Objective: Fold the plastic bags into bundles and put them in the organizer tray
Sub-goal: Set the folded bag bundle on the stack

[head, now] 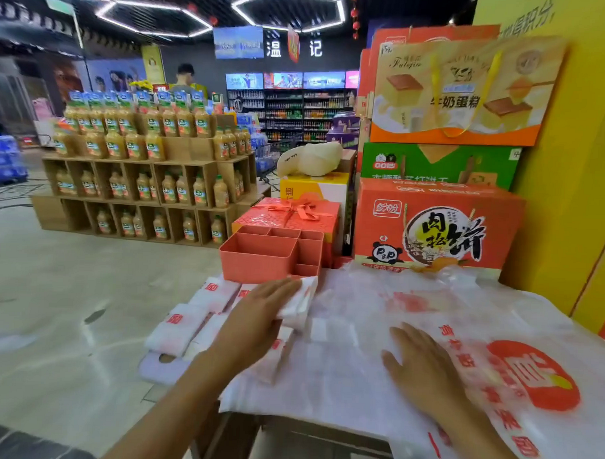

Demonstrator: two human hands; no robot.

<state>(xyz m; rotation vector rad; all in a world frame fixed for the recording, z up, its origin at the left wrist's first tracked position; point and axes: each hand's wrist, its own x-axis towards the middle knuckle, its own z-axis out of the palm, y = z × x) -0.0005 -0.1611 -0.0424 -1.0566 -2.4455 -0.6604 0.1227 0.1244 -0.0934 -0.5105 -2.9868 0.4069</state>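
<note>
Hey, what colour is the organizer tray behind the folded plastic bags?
Coral pink, leaning salmon-orange, plain with no pattern. The organizer tray shows best in the head view.

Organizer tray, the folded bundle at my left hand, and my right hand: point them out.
organizer tray (pixel 255 262), head view, front wall.
folded bundle (pixel 300 303), head view, exposed white end.
right hand (pixel 423 371), head view, back of the hand.
</note>
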